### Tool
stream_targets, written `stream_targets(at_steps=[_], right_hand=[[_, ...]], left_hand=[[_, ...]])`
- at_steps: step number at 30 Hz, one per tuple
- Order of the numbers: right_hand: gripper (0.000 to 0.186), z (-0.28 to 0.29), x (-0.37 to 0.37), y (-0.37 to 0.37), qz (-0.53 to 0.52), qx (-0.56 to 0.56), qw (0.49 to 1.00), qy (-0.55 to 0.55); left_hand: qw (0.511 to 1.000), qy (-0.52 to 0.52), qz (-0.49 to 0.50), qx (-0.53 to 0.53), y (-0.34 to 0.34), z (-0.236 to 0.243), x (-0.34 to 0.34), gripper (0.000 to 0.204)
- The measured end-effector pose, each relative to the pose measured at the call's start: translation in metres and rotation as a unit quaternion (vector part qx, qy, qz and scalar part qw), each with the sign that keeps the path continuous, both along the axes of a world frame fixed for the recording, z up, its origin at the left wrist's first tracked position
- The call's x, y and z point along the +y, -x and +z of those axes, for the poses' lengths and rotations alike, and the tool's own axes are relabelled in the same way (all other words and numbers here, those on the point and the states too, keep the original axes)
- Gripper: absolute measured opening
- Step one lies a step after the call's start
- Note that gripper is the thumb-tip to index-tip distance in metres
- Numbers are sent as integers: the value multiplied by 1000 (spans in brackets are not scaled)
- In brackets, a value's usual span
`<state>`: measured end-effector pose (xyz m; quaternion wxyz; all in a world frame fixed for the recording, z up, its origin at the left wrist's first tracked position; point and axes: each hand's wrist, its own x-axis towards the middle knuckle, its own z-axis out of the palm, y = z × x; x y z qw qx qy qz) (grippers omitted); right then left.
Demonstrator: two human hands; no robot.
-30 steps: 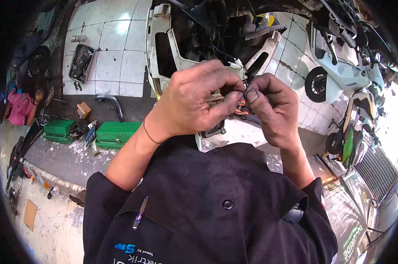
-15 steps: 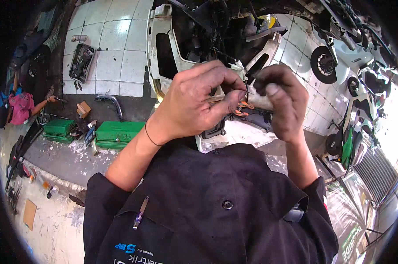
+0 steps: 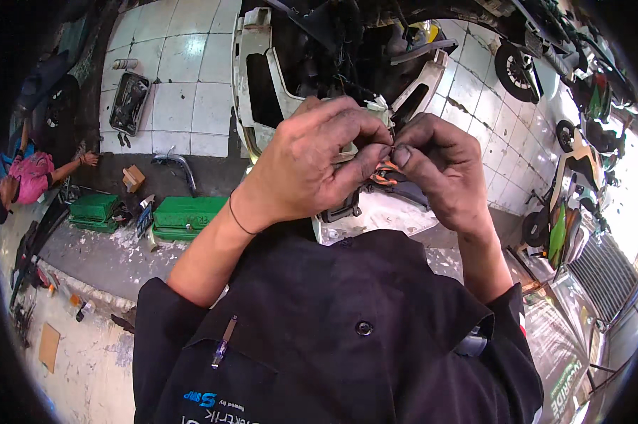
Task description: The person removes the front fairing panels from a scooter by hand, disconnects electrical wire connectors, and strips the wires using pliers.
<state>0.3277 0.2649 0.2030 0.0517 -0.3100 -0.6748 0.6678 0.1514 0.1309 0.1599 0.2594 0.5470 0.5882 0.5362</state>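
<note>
My left hand (image 3: 322, 159) is closed in a pinch, thumb against forefinger. Its tips meet those of my right hand (image 3: 442, 166), which is pinching too, with darkened fingers. Whatever lies between the fingertips is too small and too covered to name. Just below the fingertips, orange handles of a tool (image 3: 386, 174) show, partly hidden by my hands. Beyond them stands a partly stripped motor scooter with pale body panels (image 3: 284, 81) and dark wiring exposed between them.
Two green toolboxes (image 3: 181, 215) (image 3: 94, 209) stand at the left, with a small cardboard box (image 3: 133, 177) and a curved dark part (image 3: 180, 169) near. A black tray (image 3: 130, 102) lies on white tiles. Another person in pink (image 3: 33, 173) is far left. Motorbikes (image 3: 569, 162) line the right.
My right hand has moved left and closed, its fingertips now meeting the left hand's. The left hand has stayed almost still. The person in pink has shifted, with the hand now spread.
</note>
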Motion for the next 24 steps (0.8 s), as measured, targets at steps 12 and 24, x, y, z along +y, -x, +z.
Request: stream_targets(at_steps=[12,24], right_hand=[[18,12,9,4,22,-49,997,56],[10,9,0,6,27,-1,998,-56]], left_hand=[[999,-40,12,13,4,-3,-3,19],[991,-86,36,98,5,1,1,17]])
